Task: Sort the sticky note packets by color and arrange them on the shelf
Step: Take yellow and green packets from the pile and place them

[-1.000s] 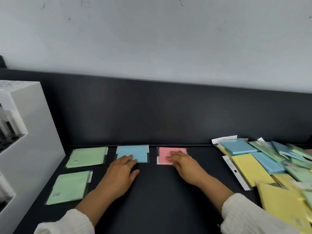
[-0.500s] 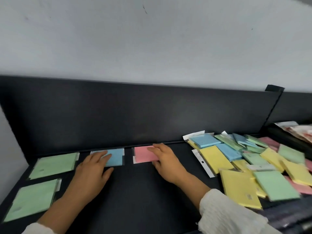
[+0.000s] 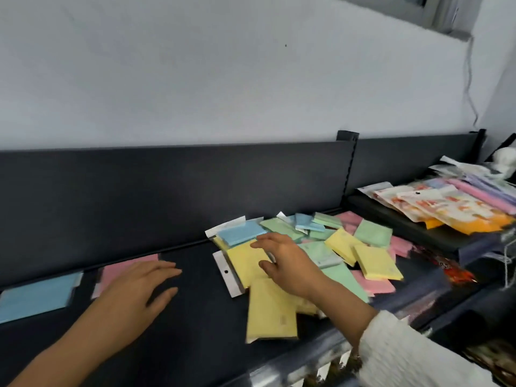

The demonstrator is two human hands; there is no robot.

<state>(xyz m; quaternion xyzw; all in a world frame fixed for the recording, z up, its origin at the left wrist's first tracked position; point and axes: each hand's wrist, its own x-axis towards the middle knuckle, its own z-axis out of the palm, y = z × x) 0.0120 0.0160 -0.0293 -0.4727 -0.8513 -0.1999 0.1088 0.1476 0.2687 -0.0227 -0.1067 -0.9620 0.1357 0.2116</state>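
On the black shelf (image 3: 195, 325) a blue packet (image 3: 36, 296) and a pink packet (image 3: 122, 268) lie side by side against the back panel at the left. My left hand (image 3: 136, 291) rests flat and open over the pink packet's near edge. A loose pile of yellow, green, blue and pink sticky note packets (image 3: 349, 247) covers the shelf's right part. My right hand (image 3: 287, 261) hovers open over a yellow packet (image 3: 245, 262) at the pile's left edge, fingers spread, holding nothing. Another yellow packet (image 3: 270, 311) lies nearer the front edge.
A black back panel (image 3: 167, 191) runs behind the shelf under a white wall. To the right, a separate shelf section (image 3: 413, 227) holds orange-and-white packaged goods (image 3: 446, 210) and pastel items. The metal front rail (image 3: 321, 347) runs below my right sleeve.
The view swung right, so the green packets and white box left the frame. My right hand left the pink packet and moved right over the pile. My left hand shifted from the blue packet to the pink one.
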